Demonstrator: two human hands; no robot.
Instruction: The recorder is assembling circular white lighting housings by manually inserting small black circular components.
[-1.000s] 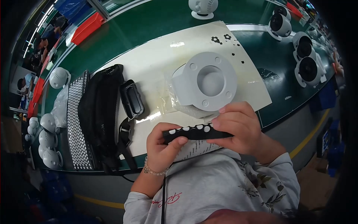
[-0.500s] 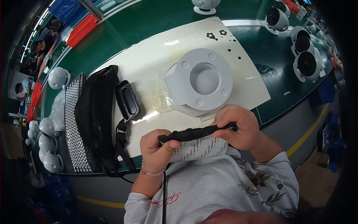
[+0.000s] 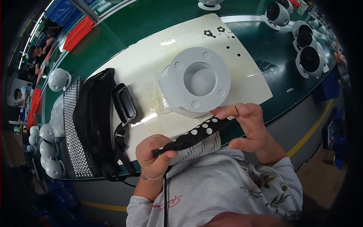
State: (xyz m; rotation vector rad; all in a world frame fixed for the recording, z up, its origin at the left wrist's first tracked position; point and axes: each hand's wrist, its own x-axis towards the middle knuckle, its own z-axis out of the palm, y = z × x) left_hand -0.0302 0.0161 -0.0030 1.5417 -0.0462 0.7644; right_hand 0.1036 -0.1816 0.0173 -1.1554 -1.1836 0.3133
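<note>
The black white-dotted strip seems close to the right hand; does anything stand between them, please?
Nothing visible does: the right hand is at one end of the black white-dotted strip, and the left hand holds the other.

Factory workshop | green bench [image 3: 121, 28] | grouped white units [image 3: 48, 149] | yellow floor line [image 3: 103, 206]

Part of the black dotted strip [image 3: 189, 139] is covered by the left hand [image 3: 154, 153]; a white device [image 3: 210, 4] is cut off by the view's upper edge.
</note>
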